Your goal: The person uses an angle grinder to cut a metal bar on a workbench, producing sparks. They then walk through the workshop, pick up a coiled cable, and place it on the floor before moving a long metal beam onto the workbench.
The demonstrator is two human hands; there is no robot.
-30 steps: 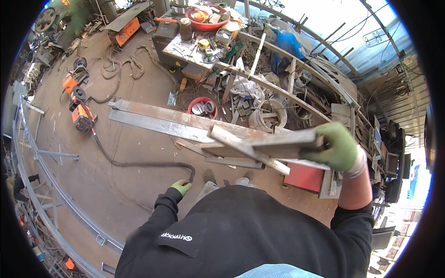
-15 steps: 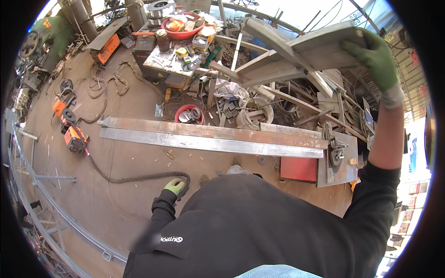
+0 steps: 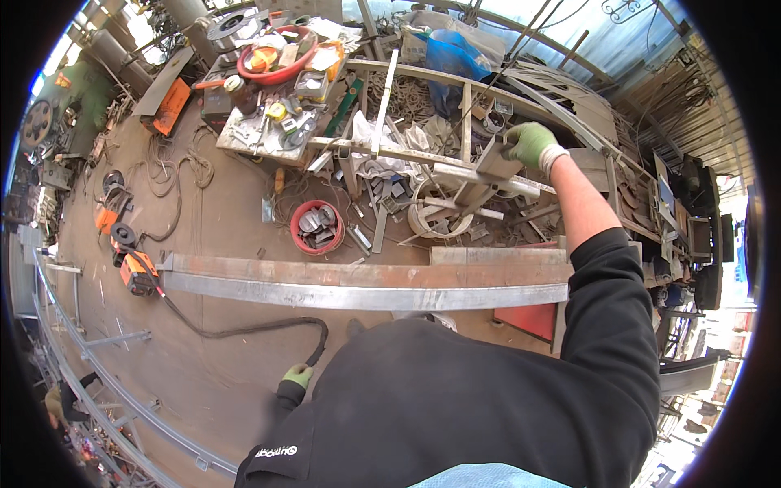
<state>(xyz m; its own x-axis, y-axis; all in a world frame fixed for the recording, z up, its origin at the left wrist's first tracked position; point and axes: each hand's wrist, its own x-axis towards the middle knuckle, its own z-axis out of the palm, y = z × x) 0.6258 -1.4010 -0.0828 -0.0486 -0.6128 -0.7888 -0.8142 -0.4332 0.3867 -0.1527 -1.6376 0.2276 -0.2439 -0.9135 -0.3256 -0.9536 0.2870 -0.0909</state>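
Note:
My right hand (image 3: 533, 146), in a green glove, is closed on the upper end of a grey steel frame of crossed bars (image 3: 494, 161). This frame slants down over the white bucket of scrap (image 3: 425, 221); whether it rests on anything I cannot tell. At my left side, my gloved left hand (image 3: 298, 375) is closed around a thick black cable (image 3: 322, 342), with its fingers partly hidden. The cable runs across the floor to an orange and black machine (image 3: 140, 272). Across the front of me lies a long steel beam (image 3: 366, 294), bright along its near side and rusty beyond.
A red tub of metal offcuts (image 3: 318, 226) stands on the floor beyond the beam. A cluttered bench (image 3: 252, 134) carries a red basin (image 3: 278, 55). Racks of scrap lie behind the bucket. Curved metal rails (image 3: 122, 390) run along the left, with another person's arm (image 3: 77, 398) beside them.
My right hand has lowered the steel frame from high on the right, leftward toward the bucket. My left hand, still on the cable, sits lower in view. The whole view has shifted.

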